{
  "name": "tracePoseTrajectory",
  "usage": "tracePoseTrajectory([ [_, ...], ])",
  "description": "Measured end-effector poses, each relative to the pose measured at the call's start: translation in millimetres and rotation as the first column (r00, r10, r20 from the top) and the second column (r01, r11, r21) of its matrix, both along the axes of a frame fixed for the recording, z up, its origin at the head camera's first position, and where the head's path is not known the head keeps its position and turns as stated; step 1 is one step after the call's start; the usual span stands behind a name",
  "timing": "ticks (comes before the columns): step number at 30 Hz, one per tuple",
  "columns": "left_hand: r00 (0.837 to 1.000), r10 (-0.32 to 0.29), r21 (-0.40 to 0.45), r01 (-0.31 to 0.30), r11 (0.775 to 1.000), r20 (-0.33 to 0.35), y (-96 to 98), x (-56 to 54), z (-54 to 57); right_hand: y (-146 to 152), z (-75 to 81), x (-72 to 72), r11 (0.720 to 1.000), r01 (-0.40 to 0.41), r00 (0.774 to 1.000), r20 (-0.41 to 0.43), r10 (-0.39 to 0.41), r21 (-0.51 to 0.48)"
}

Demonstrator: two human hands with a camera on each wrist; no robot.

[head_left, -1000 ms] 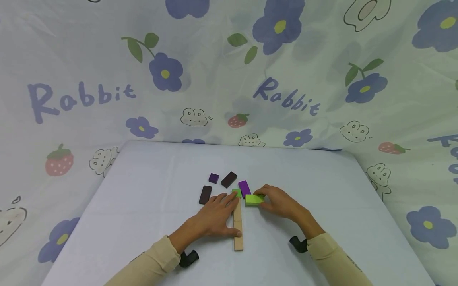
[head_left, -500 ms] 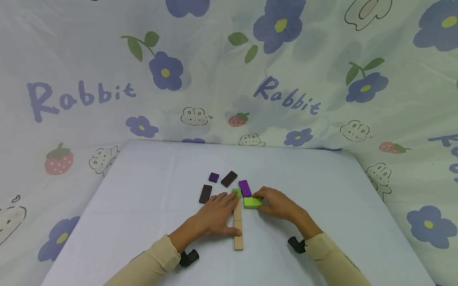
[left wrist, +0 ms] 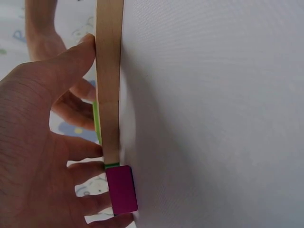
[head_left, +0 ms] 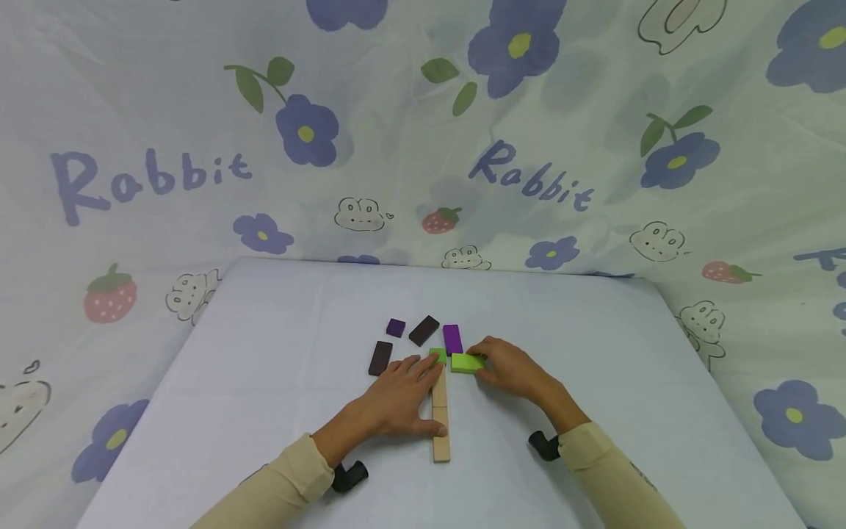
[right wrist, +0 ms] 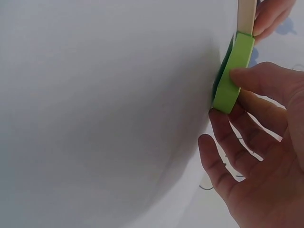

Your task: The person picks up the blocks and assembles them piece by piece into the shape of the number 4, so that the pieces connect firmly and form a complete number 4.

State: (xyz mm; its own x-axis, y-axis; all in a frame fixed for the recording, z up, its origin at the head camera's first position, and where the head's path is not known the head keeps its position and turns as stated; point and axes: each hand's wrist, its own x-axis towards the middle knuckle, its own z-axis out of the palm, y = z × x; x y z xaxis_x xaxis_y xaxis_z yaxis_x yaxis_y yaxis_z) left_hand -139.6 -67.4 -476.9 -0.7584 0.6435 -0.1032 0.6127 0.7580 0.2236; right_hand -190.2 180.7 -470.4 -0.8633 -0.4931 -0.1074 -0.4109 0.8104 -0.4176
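My left hand (head_left: 396, 400) lies with fingers spread along a row of plain wooden blocks (head_left: 440, 422), thumb and fingertips touching its side. A small green block (head_left: 437, 355) sits at the row's far end, partly under my fingers. In the left wrist view a magenta block (left wrist: 121, 189) is by those fingertips; the hand hides it in the head view. My right hand (head_left: 512, 371) pinches a lime-green block (head_left: 466, 363) between thumb and fingers, just right of the row's far end. A purple block (head_left: 452, 339) lies just beyond the lime-green one.
Two dark brown blocks, one farther back (head_left: 424, 330) and one left (head_left: 380, 358), lie on the white table (head_left: 562, 316), with a small dark purple block (head_left: 396, 328) nearby. Black fittings (head_left: 349, 477) show at both sleeves. A printed cloth (head_left: 396, 132) hangs behind.
My right hand first slid the lime-green block slightly nearer, then away from me. The purple block has shifted farther back and turned straighter. My left hand has stayed in place.
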Motion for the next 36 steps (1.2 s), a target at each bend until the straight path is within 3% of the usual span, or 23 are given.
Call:
tracePoseTrajectory([
  [17,1.0,-0.003,0.005,0.003,1.0,-0.003,-0.4,-0.8,1.0,-4.1,-3.3,-10.6,1.0,0.004,1.0,-0.023,-0.003,0.016],
  [36,1.0,-0.001,0.016,0.001,1.0,-0.005,0.3,0.9,-0.1,-10.5,-5.6,-12.0,1.0,0.002,0.999,-0.042,0.0,0.027],
])
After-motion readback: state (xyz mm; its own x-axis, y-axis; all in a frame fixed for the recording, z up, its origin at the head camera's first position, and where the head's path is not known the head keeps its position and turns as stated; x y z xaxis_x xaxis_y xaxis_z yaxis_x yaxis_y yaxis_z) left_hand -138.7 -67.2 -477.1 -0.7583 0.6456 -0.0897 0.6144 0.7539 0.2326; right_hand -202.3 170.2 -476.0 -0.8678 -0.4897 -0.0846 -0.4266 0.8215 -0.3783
